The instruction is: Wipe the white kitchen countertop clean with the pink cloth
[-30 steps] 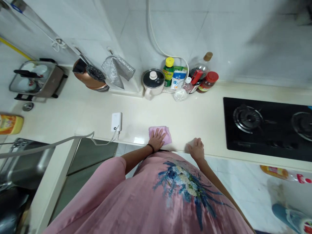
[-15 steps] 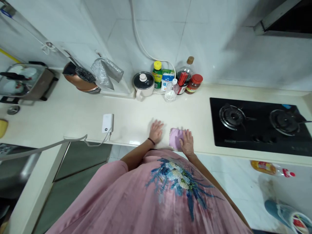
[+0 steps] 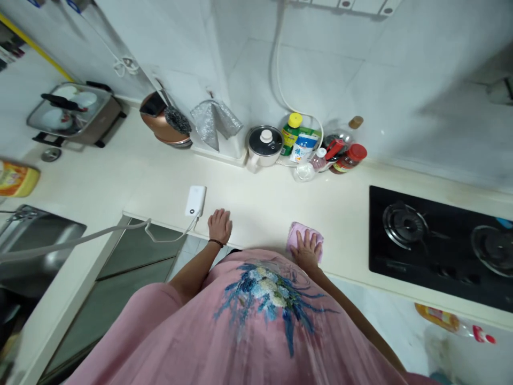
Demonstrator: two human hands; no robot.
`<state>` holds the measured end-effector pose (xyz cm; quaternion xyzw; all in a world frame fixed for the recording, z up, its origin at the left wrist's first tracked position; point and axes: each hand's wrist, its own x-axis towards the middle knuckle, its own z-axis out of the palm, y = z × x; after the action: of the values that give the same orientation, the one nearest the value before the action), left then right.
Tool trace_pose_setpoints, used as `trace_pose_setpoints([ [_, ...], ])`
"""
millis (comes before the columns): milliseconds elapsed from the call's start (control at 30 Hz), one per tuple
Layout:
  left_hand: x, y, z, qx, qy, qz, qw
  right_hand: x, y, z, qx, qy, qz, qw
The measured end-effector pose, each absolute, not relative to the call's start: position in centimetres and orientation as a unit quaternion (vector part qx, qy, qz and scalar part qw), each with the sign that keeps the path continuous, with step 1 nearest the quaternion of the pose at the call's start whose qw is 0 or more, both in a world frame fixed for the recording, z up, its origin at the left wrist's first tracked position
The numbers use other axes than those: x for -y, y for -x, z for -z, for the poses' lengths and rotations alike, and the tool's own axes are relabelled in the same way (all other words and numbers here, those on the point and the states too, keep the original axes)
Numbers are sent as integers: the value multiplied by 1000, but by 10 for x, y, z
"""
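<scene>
My right hand (image 3: 306, 250) lies with its fingers spread on a pink cloth (image 3: 295, 231) near the counter's front edge, pressing it from above rather than gripping it. To the left, my left hand (image 3: 219, 226) rests on the bare countertop (image 3: 256, 206), fingers stretched forward and holding nothing, a dark band at its wrist. A white power bank (image 3: 195, 200) with a cable stands just left of that hand, apart from it.
A black gas stove (image 3: 433, 235) is set into the counter at right. Along the wall stand a small lidded pot (image 3: 265, 144), a yellow-capped bottle (image 3: 292, 132) and a red-lidded jar (image 3: 349, 159). At left are a sink (image 3: 64, 227) and an electric pan (image 3: 80, 115).
My left hand has moved left along the counter, closer to the power bank. My right hand now covers more of the cloth. The camera view has turned leftward.
</scene>
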<state>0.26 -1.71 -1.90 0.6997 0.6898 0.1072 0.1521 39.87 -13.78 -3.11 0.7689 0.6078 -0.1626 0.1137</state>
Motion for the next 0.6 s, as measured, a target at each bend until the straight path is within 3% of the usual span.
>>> trace_pose_setpoints([
  [400,15,2,24,-686,-703,-85,164,-127,-348,24,-652,-726,206,68],
  [600,15,4,25,-684,-703,-88,173,-174,-330,14,-660,-732,147,87],
])
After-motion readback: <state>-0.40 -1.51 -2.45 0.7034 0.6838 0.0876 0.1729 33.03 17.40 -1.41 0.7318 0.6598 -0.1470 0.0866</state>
